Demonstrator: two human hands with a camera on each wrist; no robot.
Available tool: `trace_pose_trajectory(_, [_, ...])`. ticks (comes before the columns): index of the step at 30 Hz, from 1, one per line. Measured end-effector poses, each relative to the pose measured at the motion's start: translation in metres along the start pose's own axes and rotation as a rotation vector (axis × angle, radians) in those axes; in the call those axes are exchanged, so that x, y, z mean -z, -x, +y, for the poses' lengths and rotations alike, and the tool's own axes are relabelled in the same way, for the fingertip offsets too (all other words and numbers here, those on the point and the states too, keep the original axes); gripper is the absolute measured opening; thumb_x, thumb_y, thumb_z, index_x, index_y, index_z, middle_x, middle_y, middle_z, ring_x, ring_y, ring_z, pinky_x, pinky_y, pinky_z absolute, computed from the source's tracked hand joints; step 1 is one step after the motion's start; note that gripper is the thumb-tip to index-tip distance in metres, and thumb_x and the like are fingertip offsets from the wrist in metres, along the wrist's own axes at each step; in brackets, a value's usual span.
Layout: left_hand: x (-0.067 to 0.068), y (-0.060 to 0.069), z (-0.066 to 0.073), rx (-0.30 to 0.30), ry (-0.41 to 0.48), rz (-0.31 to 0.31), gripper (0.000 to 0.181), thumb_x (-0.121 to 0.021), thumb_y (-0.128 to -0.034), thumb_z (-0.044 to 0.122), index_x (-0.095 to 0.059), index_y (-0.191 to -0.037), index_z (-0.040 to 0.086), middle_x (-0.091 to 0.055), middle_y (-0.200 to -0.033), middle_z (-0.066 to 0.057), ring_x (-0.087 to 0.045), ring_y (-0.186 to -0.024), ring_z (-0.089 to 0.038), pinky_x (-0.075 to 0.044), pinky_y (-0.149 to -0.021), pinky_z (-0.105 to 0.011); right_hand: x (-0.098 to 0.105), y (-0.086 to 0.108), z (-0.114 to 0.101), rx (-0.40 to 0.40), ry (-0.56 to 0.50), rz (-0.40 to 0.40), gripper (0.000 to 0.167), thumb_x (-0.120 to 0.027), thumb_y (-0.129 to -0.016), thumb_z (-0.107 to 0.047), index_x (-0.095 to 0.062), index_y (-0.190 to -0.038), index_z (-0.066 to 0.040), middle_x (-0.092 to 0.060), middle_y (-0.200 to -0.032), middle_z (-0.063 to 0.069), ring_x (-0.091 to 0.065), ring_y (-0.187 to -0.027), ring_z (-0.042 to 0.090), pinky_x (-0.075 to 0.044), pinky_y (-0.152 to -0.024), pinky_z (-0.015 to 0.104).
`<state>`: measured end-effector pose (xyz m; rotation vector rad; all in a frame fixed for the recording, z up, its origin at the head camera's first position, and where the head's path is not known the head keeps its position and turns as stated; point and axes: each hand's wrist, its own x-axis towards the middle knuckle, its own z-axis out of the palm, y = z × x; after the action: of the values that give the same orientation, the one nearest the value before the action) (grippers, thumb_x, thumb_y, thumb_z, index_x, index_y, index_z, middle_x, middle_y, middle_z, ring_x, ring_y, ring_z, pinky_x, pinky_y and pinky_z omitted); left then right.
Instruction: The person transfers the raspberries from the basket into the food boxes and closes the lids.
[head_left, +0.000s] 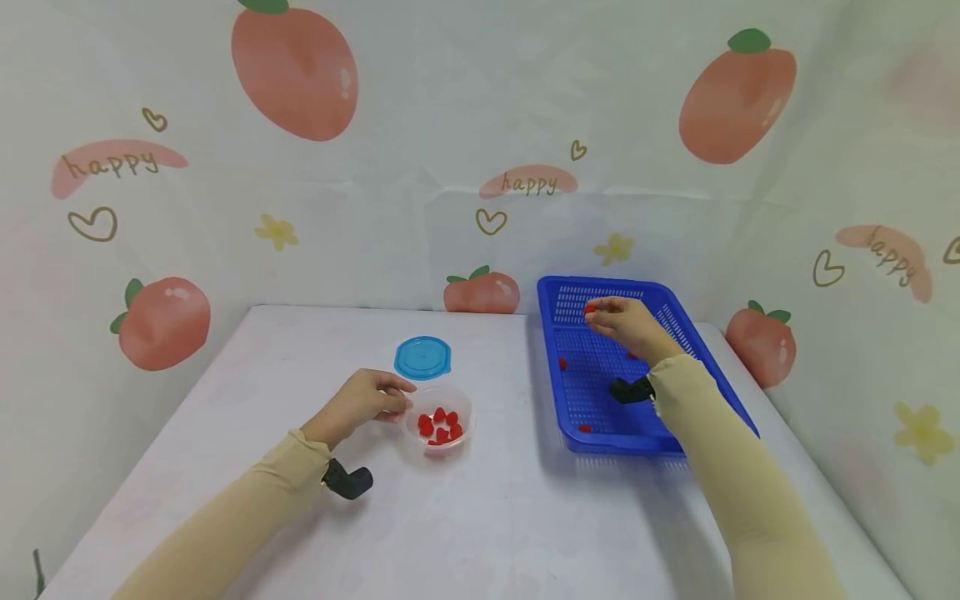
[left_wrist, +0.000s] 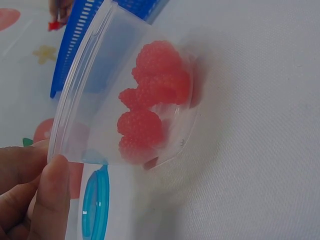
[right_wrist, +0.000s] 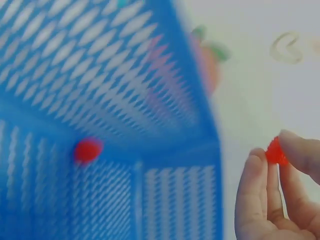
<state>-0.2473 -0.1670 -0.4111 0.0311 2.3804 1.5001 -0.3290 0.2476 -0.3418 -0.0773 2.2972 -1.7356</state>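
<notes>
Pinching a raspberry [right_wrist: 276, 152] at the tips of the right hand [head_left: 628, 323], above the basket [head_left: 553, 367] near its far edge; pinching a bowl [left_wrist: 100, 125] by its rim with the left hand [head_left: 369, 398], toward the table's [head_left: 510, 525] left edge.

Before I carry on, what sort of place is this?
Probably a staged tabletop workspace, not a real kitchen: a plain white table, a printed backdrop around it, a basket on top.
</notes>
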Motion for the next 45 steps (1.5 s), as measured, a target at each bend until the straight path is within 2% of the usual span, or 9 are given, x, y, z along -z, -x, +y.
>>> trace_pose_trajectory(6, [0.000,0.001,0.002,0.006,-0.014,0.005,0.030,-0.068,-0.0882,0.008,-0.065,-0.117,-0.001,-0.065,-0.092,-0.011,-0.063,-0.075,-0.017,-0.060,-0.073,-0.028,-0.016,0.015,-0.024,0.088,-0.180,0.031,0.039,-0.059,-0.096,-0.012,-0.046,-0.131,-0.003,-0.049,-0.118,0.001,-0.049,-0.114,0.012,-0.035,-0.114,0.038])
trace_pose_trajectory(9, [0.000,0.000,0.002,0.016,-0.014,0.006,0.030,-0.067,-0.0881,0.008,-0.066,-0.116,0.000,-0.065,-0.092,-0.011,-0.063,-0.075,-0.017,-0.060,-0.073,-0.028,-0.028,0.025,-0.036,0.122,-0.207,0.043,0.035,-0.062,-0.094,-0.014,-0.050,-0.126,-0.007,-0.051,-0.115,-0.001,-0.050,-0.112,0.013,-0.040,-0.110,0.031])
trace_pose_trajectory(15, [0.000,-0.002,0.000,0.030,-0.002,0.009,0.029,-0.069,-0.0874,0.008,-0.066,-0.115,0.000,-0.065,-0.091,-0.011,-0.064,-0.074,-0.016,-0.060,-0.072,-0.027,-0.054,0.043,-0.051,0.184,-0.209,0.045,0.035,-0.064,-0.093,-0.015,-0.053,-0.125,-0.007,-0.055,-0.114,0.001,-0.057,-0.113,0.017,-0.049,-0.096,0.018])
trace_pose_trajectory(21, [0.000,-0.002,0.000,0.020,0.001,0.010,0.030,-0.068,-0.0873,0.007,-0.066,-0.115,-0.001,-0.065,-0.090,-0.010,-0.064,-0.074,-0.015,-0.060,-0.071,-0.027,-0.081,0.057,-0.057,0.258,-0.242,0.022,0.033,-0.064,-0.092,-0.008,-0.054,-0.124,-0.004,-0.058,-0.110,0.002,-0.061,-0.104,0.014,-0.051,-0.092,0.017])
trace_pose_trajectory(25, [0.000,-0.001,0.000,0.017,-0.006,0.009,0.030,-0.068,-0.0876,0.008,-0.066,-0.116,-0.001,-0.065,-0.091,-0.010,-0.064,-0.074,-0.015,-0.060,-0.072,-0.027,-0.097,0.064,-0.056,0.288,-0.245,0.011,0.033,-0.063,-0.092,-0.006,-0.054,-0.124,-0.004,-0.058,-0.109,0.002,-0.061,-0.101,0.012,-0.051,-0.092,0.018])
trace_pose_trajectory(29, [0.000,-0.002,-0.001,0.021,0.000,0.009,0.030,-0.068,-0.0879,0.008,-0.066,-0.116,-0.001,-0.065,-0.091,-0.010,-0.064,-0.075,-0.016,-0.060,-0.072,-0.027,-0.113,0.070,-0.052,0.301,-0.270,-0.009,0.035,-0.062,-0.092,-0.003,-0.053,-0.125,0.001,-0.058,-0.109,0.002,-0.062,-0.100,0.012,-0.052,-0.092,0.019])
trace_pose_trajectory(35, [-0.001,-0.003,0.000,0.028,-0.001,0.012,0.030,-0.068,-0.0879,0.009,-0.066,-0.117,0.000,-0.065,-0.092,-0.010,-0.064,-0.075,-0.016,-0.060,-0.072,-0.028,-0.139,0.076,-0.043,0.307,-0.250,-0.020,0.036,-0.064,-0.090,-0.001,-0.054,-0.124,0.006,-0.061,-0.106,0.001,-0.063,-0.097,0.012,-0.053,-0.090,0.020])
trace_pose_trajectory(40, [-0.001,-0.002,0.001,0.027,-0.003,0.012,0.030,-0.068,-0.0877,0.008,-0.066,-0.116,-0.001,-0.065,-0.091,-0.010,-0.064,-0.075,-0.016,-0.060,-0.072,-0.027,-0.158,0.075,-0.032,0.281,-0.210,-0.050,0.037,-0.067,-0.089,-0.002,-0.055,-0.123,0.007,-0.063,-0.106,0.003,-0.064,-0.096,0.012,-0.054,-0.090,0.023])
trace_pose_trajectory(45, [-0.001,-0.002,0.001,0.025,-0.003,0.009,0.031,-0.068,-0.0880,0.009,-0.065,-0.117,-0.001,-0.066,-0.091,-0.010,-0.063,-0.075,-0.016,-0.060,-0.072,-0.028,-0.174,0.070,-0.015,0.235,-0.180,-0.082,0.033,-0.068,-0.088,-0.004,-0.058,-0.120,0.002,-0.065,-0.107,0.005,-0.064,-0.096,0.013,-0.053,-0.094,0.028])
